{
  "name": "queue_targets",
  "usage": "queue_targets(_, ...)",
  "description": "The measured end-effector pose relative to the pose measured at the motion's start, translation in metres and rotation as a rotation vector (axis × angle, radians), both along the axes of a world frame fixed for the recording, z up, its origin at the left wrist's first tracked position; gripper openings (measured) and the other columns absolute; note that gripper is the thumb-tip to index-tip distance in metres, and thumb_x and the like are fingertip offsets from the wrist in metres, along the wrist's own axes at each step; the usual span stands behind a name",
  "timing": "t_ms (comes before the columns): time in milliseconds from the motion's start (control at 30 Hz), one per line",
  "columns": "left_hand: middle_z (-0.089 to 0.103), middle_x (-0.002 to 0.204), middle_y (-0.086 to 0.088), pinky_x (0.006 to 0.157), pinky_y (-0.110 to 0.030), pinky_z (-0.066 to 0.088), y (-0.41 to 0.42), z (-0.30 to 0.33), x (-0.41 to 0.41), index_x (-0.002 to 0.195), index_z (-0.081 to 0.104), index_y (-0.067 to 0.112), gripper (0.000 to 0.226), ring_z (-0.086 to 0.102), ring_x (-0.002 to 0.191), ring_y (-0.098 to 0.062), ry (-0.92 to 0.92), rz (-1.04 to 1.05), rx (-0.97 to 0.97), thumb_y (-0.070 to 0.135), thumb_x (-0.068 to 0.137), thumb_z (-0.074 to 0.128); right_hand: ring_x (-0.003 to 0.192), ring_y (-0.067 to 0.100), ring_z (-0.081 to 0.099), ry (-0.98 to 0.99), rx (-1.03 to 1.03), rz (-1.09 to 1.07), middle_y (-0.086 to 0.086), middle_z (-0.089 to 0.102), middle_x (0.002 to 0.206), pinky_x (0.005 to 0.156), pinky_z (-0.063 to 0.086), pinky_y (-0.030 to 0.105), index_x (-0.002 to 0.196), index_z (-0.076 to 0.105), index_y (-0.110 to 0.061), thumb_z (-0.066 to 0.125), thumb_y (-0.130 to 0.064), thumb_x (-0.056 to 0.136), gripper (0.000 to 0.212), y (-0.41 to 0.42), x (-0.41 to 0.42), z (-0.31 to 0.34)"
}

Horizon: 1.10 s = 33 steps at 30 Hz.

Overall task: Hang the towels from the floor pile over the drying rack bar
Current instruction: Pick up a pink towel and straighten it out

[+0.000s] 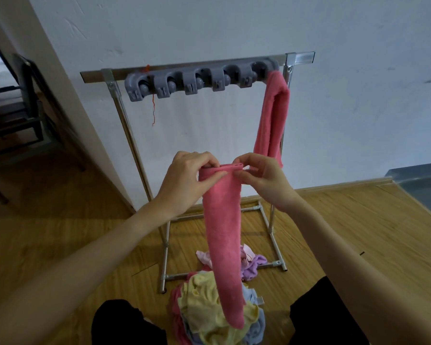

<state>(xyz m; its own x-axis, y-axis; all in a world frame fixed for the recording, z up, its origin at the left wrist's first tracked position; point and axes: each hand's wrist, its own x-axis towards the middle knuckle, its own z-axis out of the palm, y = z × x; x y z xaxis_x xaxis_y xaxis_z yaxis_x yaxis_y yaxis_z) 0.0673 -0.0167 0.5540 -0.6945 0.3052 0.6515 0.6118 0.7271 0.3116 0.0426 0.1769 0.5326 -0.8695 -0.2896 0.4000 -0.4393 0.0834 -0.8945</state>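
Both hands on one pink towel, held up in front of the rack.

Head view: my left hand pinches the top fold of the pink towel on its left side, thumb in front and fingers curled over the edge; my right hand pinches the same fold on its right end with fingertips. The towel hangs straight down as a narrow folded strip, its lower end dangling over the floor pile of yellow, blue, pink and purple towels, which sits at the base of the rack between my knees. A second pink towel is looped at the right end of the rack bar, under the grey clip strip. The rack stands against the white wall on a wood floor.
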Motion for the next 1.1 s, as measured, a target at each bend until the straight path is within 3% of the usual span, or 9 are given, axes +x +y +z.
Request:
queue_targets(133,0.054,0.111,0.002,0.09,-0.016,0.043,-0.014,-0.021,0.009,0.115,0.056,0.014,0.054,0.049,0.101,-0.005,-0.063,0.045,0.14,0.032,0.071,0.082,0.073,0.029,0.062,0.007,0.048,-0.025,0.007,0.06,0.094,0.069,0.058,0.05,0.097,0.062,-0.003,0.057,0.002,0.091,0.009,-0.011,0.005,-0.001)
queue_targets(233,0.049,0.123,0.008,0.097,-0.017,0.042,-0.028,-0.048,0.016,0.128,0.046,0.02,0.08,0.049,0.112,-0.002,-0.41,0.017,0.245,0.032,0.061,0.087,0.074,0.027,0.063,-0.055,0.021,-0.042,0.013,0.059,0.1,0.067,0.059,0.046,0.099,0.061,-0.001,0.057,0.001,0.091,0.009,-0.017,0.009,0.0)
queue_targets(333,0.068,0.107,0.004,0.087,-0.029,0.054,-0.038,-0.078,0.02,0.114,0.06,0.016,0.053,0.066,0.098,-0.011,-0.818,-0.162,0.384,0.007,0.068,0.082,0.075,0.024,0.062,-0.131,-0.028,-0.037,0.012,0.06,0.098,0.065,0.06,0.038,0.101,0.061,0.001,0.057,0.0,0.091,0.01,-0.021,0.011,0.0)
queue_targets(400,0.074,0.095,0.003,0.08,-0.026,0.055,-0.039,-0.097,0.02,0.104,0.067,0.016,0.04,0.07,0.091,-0.013,-0.883,-0.185,0.454,-0.005,0.072,0.077,0.073,0.019,0.062,-0.197,-0.09,-0.033,0.009,0.06,0.093,0.065,0.06,0.035,0.102,0.061,0.003,0.056,0.001,0.091,0.012,-0.023,0.011,0.001)
queue_targets(500,0.074,0.097,0.005,0.081,-0.022,0.054,-0.033,-0.118,0.017,0.099,0.071,0.018,0.028,0.069,0.095,-0.012,-0.998,-0.172,0.532,0.003,0.076,0.075,0.066,0.015,0.06,-0.31,-0.24,-0.031,0.007,0.06,0.08,0.064,0.058,0.031,0.105,0.06,0.007,0.055,0.002,0.091,0.015,-0.023,0.012,0.007)
queue_targets(600,0.074,0.102,0.001,0.093,-0.034,0.053,-0.022,-0.144,0.005,0.1,0.072,0.019,0.026,0.068,0.099,-0.015,-1.15,-0.094,0.504,0.016,0.075,0.079,0.051,0.008,0.055,-0.397,-0.418,-0.007,-0.003,0.056,0.054,0.055,0.053,0.024,0.1,0.06,0.006,0.053,0.004,0.092,0.011,-0.021,0.017,0.019)
queue_targets(767,0.071,0.106,-0.008,0.092,-0.036,0.053,-0.008,-0.175,0.0,0.11,0.067,0.005,0.038,0.068,0.098,-0.021,-1.266,-0.08,0.383,0.027,0.08,0.075,0.048,0.011,0.046,-0.475,-0.675,-0.195,0.003,0.048,0.057,0.046,0.042,0.019,0.089,0.059,0.003,0.053,0.004,0.092,0.007,0.0,0.019,0.027)
queue_targets(900,0.072,0.102,-0.008,0.089,-0.034,0.054,-0.015,-0.176,-0.001,0.101,0.069,0.012,0.028,0.068,0.097,-0.022,-1.27,-0.049,0.551,0.027,0.077,0.074,0.071,0.02,0.066,-0.625,-0.875,-0.59,0.016,0.063,0.08,0.071,0.057,0.029,0.082,0.057,0.005,0.053,0.012,0.087,0.01,0.028,0.011,-0.001)
queue_targets(1100,0.067,0.074,-0.003,0.064,-0.026,0.045,-0.024,-0.127,-0.014,0.08,0.07,0.004,0.031,0.061,0.07,-0.015,-1.161,-0.059,0.44,0.033,0.074,0.076,0.066,0.018,0.059,-0.774,-0.469,-0.651,0.013,0.058,0.08,0.041,0.046,0.015,0.1,0.057,0.008,0.048,0.013,0.085,0.018,0.04,0.014,-0.077)
